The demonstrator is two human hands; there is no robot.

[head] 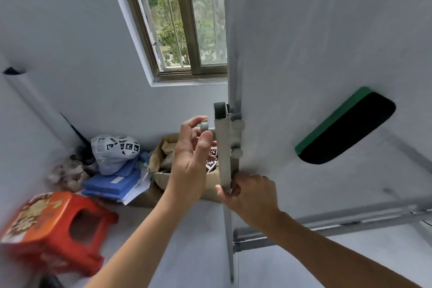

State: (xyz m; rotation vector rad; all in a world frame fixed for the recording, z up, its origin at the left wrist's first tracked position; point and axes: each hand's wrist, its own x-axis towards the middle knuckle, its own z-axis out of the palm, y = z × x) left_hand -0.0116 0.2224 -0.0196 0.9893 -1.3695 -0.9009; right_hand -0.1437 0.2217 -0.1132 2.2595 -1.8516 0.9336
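Note:
A grey metal stand post [222, 156] runs up the left edge of a large grey-white board [315, 42]. A grey knob [205, 127] on a short bolt sticks out of the post to the left. My left hand [191, 159] curls its thumb and fingers round that knob. My right hand [250, 196] grips the post lower down, fingers wrapped round its edge. Two round grey bolt heads [237, 138] sit on the bracket at the board side.
A green and black eraser [346, 126] sticks to the board. Floor clutter lies at the left: a red plastic stool [58, 227], blue folders [112, 182], a white bag [114, 149], a cardboard box [163, 170]. A window [182, 18] is behind. Grey stand rails [327, 224] cross at lower right.

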